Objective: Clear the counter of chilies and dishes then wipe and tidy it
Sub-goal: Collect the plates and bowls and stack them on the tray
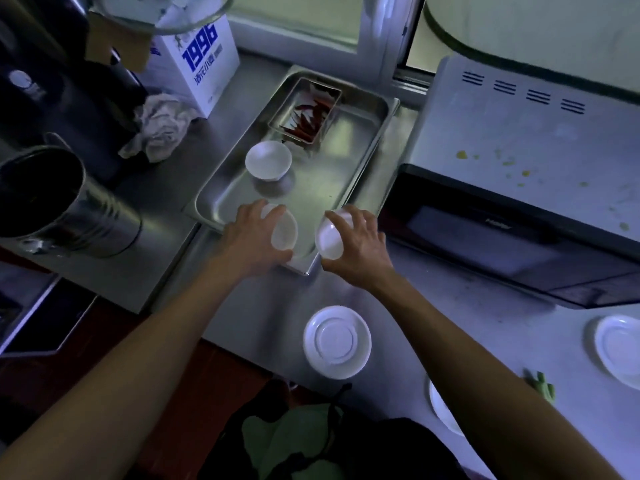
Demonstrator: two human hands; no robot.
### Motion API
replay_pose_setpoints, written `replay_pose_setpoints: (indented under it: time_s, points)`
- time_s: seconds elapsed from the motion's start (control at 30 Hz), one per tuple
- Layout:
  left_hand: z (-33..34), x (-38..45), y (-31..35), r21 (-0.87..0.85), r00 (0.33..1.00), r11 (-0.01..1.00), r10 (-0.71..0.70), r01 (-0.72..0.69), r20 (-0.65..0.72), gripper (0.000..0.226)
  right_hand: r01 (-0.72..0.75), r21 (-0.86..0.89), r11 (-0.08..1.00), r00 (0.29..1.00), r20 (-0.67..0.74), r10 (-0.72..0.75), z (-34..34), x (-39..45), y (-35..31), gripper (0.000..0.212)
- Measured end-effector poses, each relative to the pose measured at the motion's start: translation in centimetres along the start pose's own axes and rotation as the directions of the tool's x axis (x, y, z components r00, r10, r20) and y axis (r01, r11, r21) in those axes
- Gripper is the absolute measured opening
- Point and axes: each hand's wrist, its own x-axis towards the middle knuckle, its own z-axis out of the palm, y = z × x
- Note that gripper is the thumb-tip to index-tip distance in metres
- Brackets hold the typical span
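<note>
Each hand grips one small white bowl over the near end of the steel tray (pixel 363 147): the left hand (pixel 251 237) curls round the left bowl (pixel 284 228), the right hand (pixel 356 242) round the right bowl (pixel 329 239). Farther up the tray sit a third bowl (pixel 268 160) and a container of red chilies (pixel 306 110) (so gathering looks well begun). Outside the tray, a saucer (pixel 336 342) near its front corner, two plates off to the right and the unwiped counter remain.
</note>
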Motion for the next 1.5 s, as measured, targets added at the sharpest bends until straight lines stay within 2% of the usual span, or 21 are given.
replay_pose_setpoints:
  time_s: [0.17, 0.33, 0.47, 0.63, 0.8, 0.93, 1.13, 1.3, 1.5]
  points:
    - [-1.5, 5.0, -3.4, -0.040, 0.998, 0.997, 0.061, -0.061, -0.024, 0.080, -0.064, -0.044, 0.997, 0.998, -0.019, 0.063, 0.0, 3.8, -2.0, 0.094]
    - [-3.8, 10.8, -6.6, -0.070, 0.993, 0.990, 0.122, -0.121, 0.003, 0.080, -0.117, -0.066, 0.991, 0.993, -0.036, 0.115, 0.5, 7.4, -4.2, 0.093]
    - [-5.4, 14.7, -8.0, -0.066, 0.987, 0.985, 0.155, -0.158, -0.039, 0.081, -0.160, -0.062, 0.985, 0.987, -0.040, 0.158, 0.9, 10.4, -5.9, 0.094]
    - [-5.4, 18.2, -9.2, -0.060, 0.985, 0.986, 0.159, -0.155, 0.068, 0.093, -0.209, -0.043, 0.977, 0.977, -0.053, 0.207, 1.5, 13.7, -7.0, 0.095]
    - [-4.6, 20.6, -8.9, -0.075, 0.966, 0.973, 0.228, -0.220, 0.121, 0.096, -0.254, -0.040, 0.966, 0.966, -0.052, 0.252, 1.8, 16.3, -6.8, 0.094]
    - [-3.5, 22.5, -9.2, -0.015, 0.944, 0.952, 0.306, -0.306, 0.123, 0.096, -0.278, -0.015, 0.960, 0.960, -0.042, 0.277, 2.0, 17.9, -6.1, 0.095]
    - [-1.1, 24.6, -10.1, -0.052, 0.937, 0.948, 0.318, -0.314, 0.143, 0.093, -0.314, 0.034, 0.949, 0.949, -0.024, 0.315, 2.7, 19.2, -5.2, 0.095]
    - [0.2, 25.2, -10.4, -0.064, 0.947, 0.963, 0.268, -0.260, 0.176, 0.097, -0.329, 0.032, 0.944, 0.944, 0.003, 0.330, 3.3, 19.6, -4.8, 0.096]
    - [1.0, 24.7, -10.5, 0.008, 0.948, 0.959, 0.279, -0.283, 0.154, 0.098, -0.339, 0.045, 0.940, 0.941, 0.017, 0.338, 3.6, 19.6, -4.6, 0.096]
